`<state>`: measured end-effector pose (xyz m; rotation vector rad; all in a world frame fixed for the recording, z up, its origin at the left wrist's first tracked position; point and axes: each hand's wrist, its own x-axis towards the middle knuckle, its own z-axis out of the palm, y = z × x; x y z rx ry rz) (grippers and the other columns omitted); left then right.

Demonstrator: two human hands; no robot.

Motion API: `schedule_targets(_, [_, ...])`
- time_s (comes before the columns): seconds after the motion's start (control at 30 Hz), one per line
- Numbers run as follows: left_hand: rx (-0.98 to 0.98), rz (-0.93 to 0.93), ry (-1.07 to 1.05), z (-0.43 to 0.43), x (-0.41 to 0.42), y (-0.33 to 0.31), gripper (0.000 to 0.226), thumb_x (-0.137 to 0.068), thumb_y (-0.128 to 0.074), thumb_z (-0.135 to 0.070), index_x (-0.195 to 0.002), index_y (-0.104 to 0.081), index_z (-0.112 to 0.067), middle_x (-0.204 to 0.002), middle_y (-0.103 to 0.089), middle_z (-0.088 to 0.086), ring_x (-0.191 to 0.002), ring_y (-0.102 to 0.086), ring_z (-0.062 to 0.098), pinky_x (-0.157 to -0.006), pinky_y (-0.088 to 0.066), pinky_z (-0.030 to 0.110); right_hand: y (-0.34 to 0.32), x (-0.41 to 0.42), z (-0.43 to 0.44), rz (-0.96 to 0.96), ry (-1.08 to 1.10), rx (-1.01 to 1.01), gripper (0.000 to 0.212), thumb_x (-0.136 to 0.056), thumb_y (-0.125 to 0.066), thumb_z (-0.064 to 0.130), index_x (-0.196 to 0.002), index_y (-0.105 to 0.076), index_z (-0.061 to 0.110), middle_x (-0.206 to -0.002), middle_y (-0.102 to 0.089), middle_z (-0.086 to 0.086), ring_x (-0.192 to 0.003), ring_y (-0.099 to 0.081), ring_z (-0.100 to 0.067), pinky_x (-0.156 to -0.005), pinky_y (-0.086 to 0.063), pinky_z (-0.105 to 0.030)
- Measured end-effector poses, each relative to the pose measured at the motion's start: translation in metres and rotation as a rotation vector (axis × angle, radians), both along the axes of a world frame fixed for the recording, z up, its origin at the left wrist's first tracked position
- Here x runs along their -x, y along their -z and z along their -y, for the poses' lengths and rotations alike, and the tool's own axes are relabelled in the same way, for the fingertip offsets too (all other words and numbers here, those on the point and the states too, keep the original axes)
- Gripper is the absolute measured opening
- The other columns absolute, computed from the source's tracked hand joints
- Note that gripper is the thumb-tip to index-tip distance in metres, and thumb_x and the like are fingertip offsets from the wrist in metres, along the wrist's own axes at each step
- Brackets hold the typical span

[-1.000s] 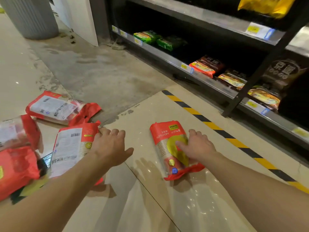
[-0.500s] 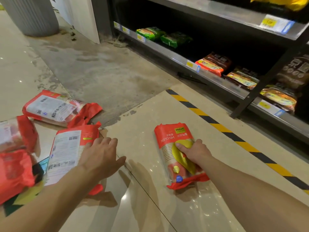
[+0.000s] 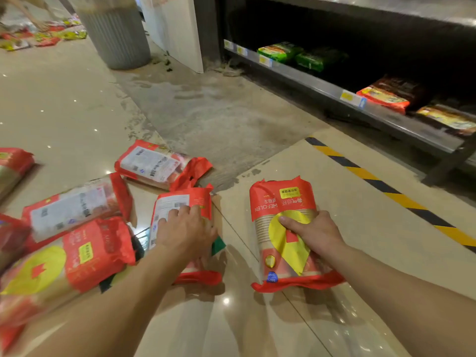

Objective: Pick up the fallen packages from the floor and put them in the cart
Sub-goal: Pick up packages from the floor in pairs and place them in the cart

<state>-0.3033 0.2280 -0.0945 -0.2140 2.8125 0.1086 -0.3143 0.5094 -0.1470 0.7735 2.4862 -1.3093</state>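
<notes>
Item one — red cup package (image 3: pixel 280 202), yellow heart facing up, lying on the tiled floor (image 3: pixel 257 325) near the striped tape (image 3: pixel 386 194): my right hand (image 3: pixel 315 234) is gripping it at mid-length, thumb curling over the heart and fingers wrapping its far edge. Item two — label-side package (image 3: pixel 180 199), just to the left on the same floor: my left hand (image 3: pixel 185 230) is resting on it, fingers lying spread across the white label. A heap of red packages (image 3: pixel 74 210) is lying beside it at left. A low shelf (image 3: pixel 360 104) is standing beyond.
</notes>
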Motion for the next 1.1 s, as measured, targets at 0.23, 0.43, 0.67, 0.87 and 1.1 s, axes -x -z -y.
schedule_targets(0.23, [-0.206, 0.008, -0.387, 0.080, 0.008, 0.012, 0.079, -0.100, -0.060, -0.057, -0.158, -0.037, -0.008, -0.157, -0.048, 0.019, -0.144, -0.048, 0.041, -0.115, -0.046, 0.053, 0.008, 0.003, 0.065, -0.042, -0.095, 0.140, 0.094, -0.064, -0.095, 0.066, -0.136, -0.058, 0.018, -0.120, -0.074, -0.004, -0.104, -0.073, -0.028, -0.096, -0.058, -0.042])
schedule_targets(0.43, [-0.452, 0.107, -0.549, 0.101, 0.008, 0.040, 0.084, -0.100, -0.060, -0.061, -0.156, -0.039, -0.001, -0.148, -0.061, 0.020, -0.130, -0.062, 0.039, -0.108, -0.054, 0.046, 0.012, 0.007, 0.090, -0.058, -0.118, 0.160, 0.089, -0.069, -0.095, 0.059, -0.137, -0.059, 0.015, -0.116, -0.075, -0.006, -0.102, -0.073, -0.029, -0.092, -0.056, -0.040])
schedule_targets(0.67, [-0.781, 0.057, -0.720, 0.109, 0.013, 0.069, 0.071, -0.081, -0.083, -0.062, -0.123, -0.067, -0.008, -0.105, -0.080, 0.006, -0.092, -0.080, 0.028, -0.089, -0.067, 0.050, 0.024, 0.004, 0.094, -0.017, -0.098, 0.173, 0.084, -0.065, -0.096, 0.062, -0.131, -0.065, 0.019, -0.106, -0.077, 0.001, -0.094, -0.075, -0.023, -0.089, -0.058, -0.039])
schedule_targets(0.87, [-0.961, 0.102, -0.723, 0.098, 0.013, 0.053, 0.036, -0.086, -0.091, -0.032, -0.109, -0.075, -0.008, -0.093, -0.085, 0.008, -0.077, -0.084, 0.025, -0.066, -0.067, 0.034, 0.029, 0.002, 0.093, 0.010, -0.096, 0.118, 0.103, -0.061, -0.094, 0.071, -0.141, -0.053, 0.020, -0.123, -0.073, -0.003, -0.108, -0.073, -0.029, -0.099, -0.059, -0.049])
schedule_targets(1.1, [-1.089, 0.025, -0.679, 0.094, -0.003, 0.031, 0.052, -0.088, -0.089, -0.029, -0.128, -0.065, -0.007, -0.104, -0.084, 0.012, -0.084, -0.084, 0.032, -0.075, -0.070, 0.046, 0.001, -0.002, 0.083, -0.029, -0.068, 0.127, 0.092, -0.069, -0.094, 0.062, -0.141, -0.055, 0.020, -0.123, -0.073, -0.003, -0.108, -0.073, -0.029, -0.099, -0.059, -0.046])
